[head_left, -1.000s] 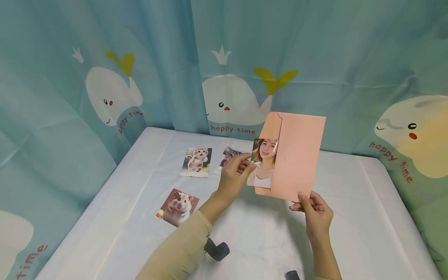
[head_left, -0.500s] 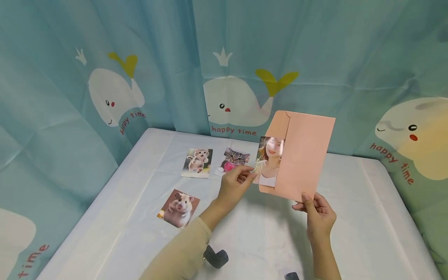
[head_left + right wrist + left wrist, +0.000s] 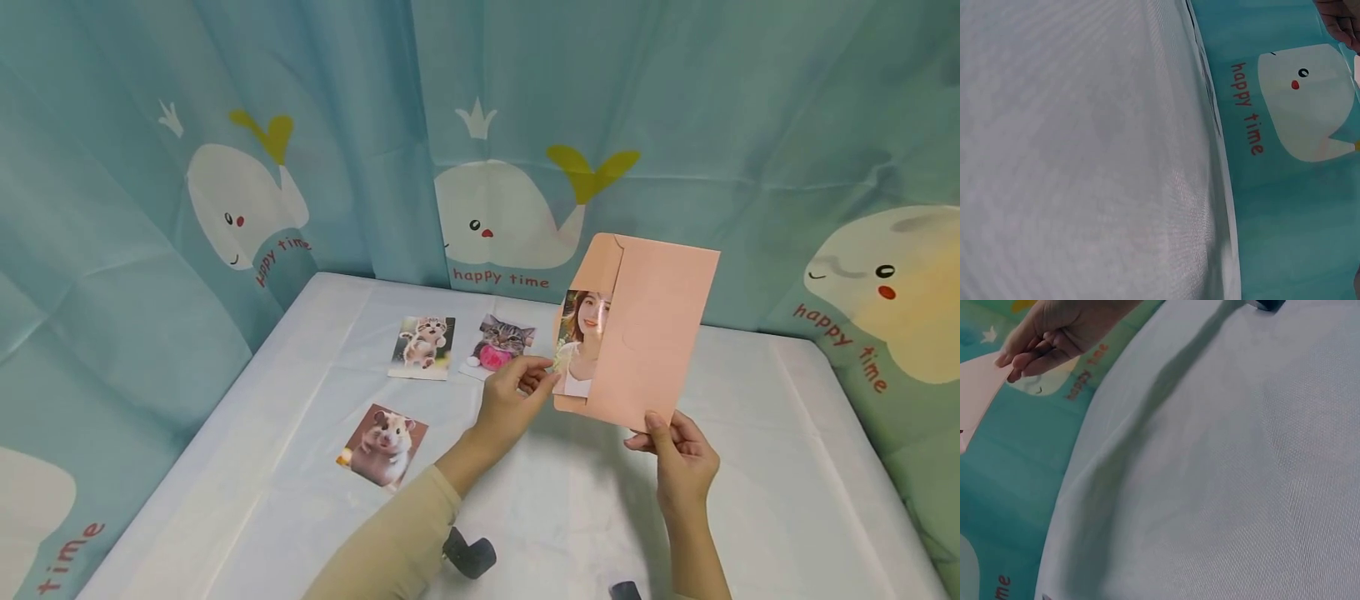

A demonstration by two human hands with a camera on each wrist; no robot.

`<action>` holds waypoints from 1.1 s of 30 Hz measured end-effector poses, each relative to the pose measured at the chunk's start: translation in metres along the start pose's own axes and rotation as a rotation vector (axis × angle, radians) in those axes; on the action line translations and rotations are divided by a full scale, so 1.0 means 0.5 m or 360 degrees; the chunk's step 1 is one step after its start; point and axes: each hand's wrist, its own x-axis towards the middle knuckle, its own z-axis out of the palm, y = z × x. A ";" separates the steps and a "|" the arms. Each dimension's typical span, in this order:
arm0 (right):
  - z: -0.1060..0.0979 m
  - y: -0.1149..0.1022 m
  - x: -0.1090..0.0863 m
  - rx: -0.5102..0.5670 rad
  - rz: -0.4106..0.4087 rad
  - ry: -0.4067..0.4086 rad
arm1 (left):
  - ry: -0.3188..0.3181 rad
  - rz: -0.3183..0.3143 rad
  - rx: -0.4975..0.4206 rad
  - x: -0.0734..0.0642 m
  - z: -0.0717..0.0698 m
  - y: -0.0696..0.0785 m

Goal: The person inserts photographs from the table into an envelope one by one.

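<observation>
A pink envelope is held up above the table, its flap opened out to the left. My right hand grips its lower right corner, thumb in front and fingers behind; the left wrist view also shows this right hand at the envelope corner. A portrait photo of a person sticks partly out of the envelope's mouth, its right part hidden inside. My left hand pinches the photo's lower left edge between thumb and fingers. In the right wrist view the left hand shows at the top corner.
On the white-covered table lie a kitten photo, a photo of a tabby cat with a pink ball, and a hamster photo. Dark wrist devices show near the forearms. A blue whale-print curtain hangs behind.
The envelope has shifted slightly right and the portrait photo sits further inside it. My left hand has moved a little right and lower along the photo's edge, uncovering the tabby cat photo.
</observation>
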 end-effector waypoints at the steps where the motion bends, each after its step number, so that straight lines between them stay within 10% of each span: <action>1: 0.000 0.000 -0.001 -0.0004 0.0003 0.0004 | 0.0001 0.0007 0.0016 0.000 0.000 0.001; 7: 0.003 0.000 -0.002 -0.0044 -0.0014 0.0035 | -0.0024 -0.0030 0.0091 -0.002 0.000 0.005; 21: -0.001 -0.001 -0.002 -0.0134 0.0007 0.0104 | -0.0218 -0.0471 0.0108 -0.017 -0.002 0.008; 33: -0.001 0.012 0.005 0.0162 -0.0263 -0.0094 | -0.0106 -0.0637 0.0006 -0.032 0.013 0.030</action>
